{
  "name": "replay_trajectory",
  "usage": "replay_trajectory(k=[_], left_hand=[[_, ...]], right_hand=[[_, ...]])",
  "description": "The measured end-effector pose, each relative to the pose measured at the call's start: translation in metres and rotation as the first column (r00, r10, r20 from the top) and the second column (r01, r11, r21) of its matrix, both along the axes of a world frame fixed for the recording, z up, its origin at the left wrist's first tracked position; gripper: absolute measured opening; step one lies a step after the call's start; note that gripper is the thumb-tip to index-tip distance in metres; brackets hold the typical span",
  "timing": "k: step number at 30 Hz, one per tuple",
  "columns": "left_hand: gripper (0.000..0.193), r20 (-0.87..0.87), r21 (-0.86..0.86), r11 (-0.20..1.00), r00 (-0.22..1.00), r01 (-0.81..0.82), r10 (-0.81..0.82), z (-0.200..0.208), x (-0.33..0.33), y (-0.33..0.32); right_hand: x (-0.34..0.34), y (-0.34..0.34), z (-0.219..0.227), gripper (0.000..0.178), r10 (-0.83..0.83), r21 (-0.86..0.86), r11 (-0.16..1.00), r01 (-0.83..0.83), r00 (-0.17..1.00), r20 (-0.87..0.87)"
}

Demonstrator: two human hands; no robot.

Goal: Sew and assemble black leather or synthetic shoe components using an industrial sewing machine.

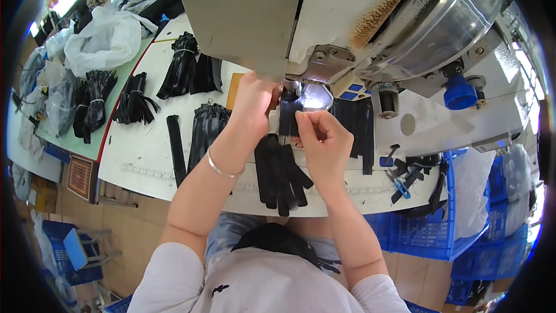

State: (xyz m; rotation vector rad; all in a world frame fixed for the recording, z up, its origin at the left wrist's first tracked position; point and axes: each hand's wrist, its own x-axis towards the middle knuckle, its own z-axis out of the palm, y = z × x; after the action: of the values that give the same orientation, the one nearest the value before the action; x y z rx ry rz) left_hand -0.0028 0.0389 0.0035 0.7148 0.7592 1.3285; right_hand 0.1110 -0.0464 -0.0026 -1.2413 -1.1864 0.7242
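Observation:
A black fabric strip lies under the lit needle area of a sewing machine. My right hand pinches the strip's near right edge between thumb and forefinger, its other fingers curled. At the strip's left side, close under the machine head, my left hand is closed with its fingers curled. Its fingertips are partly hidden, so what they grip cannot be made out. A loose pile of black strips lies at the table's near edge, between my forearms. More black strips lie right of my right hand.
Bundled black strips lie on the white table to the left. Blue-handled snippers and black scraps are at the right, beside a blue crate. The machine head overhangs my hands.

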Motion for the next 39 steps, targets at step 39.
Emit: replay_trajectory(k=[39], left_hand=[[0.017, -0.530, 0.200, 0.907, 0.737, -0.372, 0.419, -0.074, -0.138, -0.088]], right_hand=[[0.197, 0.095, -0.099, 0.045, -0.212, -0.155, 0.964, 0.216, 0.976, 0.043]])
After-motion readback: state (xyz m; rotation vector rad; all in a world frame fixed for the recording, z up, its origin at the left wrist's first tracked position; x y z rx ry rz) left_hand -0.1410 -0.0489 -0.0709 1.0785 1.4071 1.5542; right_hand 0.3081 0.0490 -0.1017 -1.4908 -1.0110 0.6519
